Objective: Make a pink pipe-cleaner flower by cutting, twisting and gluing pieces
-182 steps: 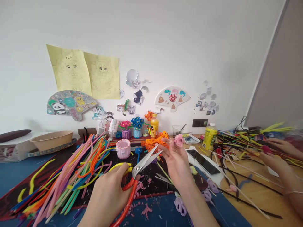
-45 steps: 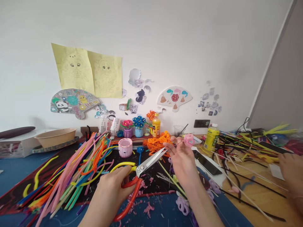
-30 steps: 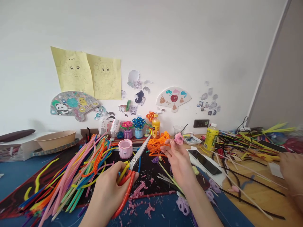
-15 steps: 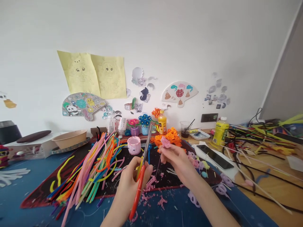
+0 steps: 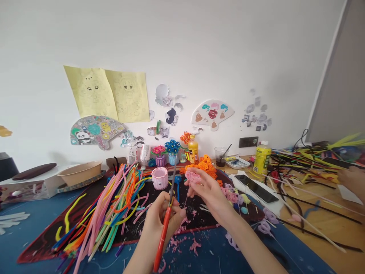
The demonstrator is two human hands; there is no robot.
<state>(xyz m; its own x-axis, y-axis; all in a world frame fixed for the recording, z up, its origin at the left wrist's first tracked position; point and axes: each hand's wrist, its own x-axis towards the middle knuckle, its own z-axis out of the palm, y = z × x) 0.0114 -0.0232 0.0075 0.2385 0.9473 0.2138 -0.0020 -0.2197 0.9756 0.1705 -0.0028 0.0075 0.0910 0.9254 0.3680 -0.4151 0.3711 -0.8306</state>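
My left hand point(image 5: 162, 216) is closed around a pair of scissors point(image 5: 162, 239) with red handles, the blades pointing up and away. Its thumb and fingertip are near the thin stem under a pink pipe-cleaner flower point(image 5: 193, 177); whether they pinch the stem I cannot tell. My right hand point(image 5: 208, 192) holds that flower upright by its base, fingers closed. Just beyond the scissors stands a small pink-and-white striped pot point(image 5: 160, 179). Pink fuzz scraps point(image 5: 182, 228) lie on the dark mat point(image 5: 134, 238) below my hands.
A bundle of coloured pipe cleaners point(image 5: 99, 213) lies at left. Orange pipe-cleaner pieces point(image 5: 203, 165), a phone point(image 5: 256, 188) and a yellow bottle point(image 5: 261, 158) are at right. Finished flower pots point(image 5: 173, 152) stand by the wall. Another person's hand point(image 5: 352, 180) shows at the right edge.
My left thumb has come closer to the flower's stem, and the flower has turned to show more of its petals. Another person's hand has appeared at far right. The view has shifted slightly.
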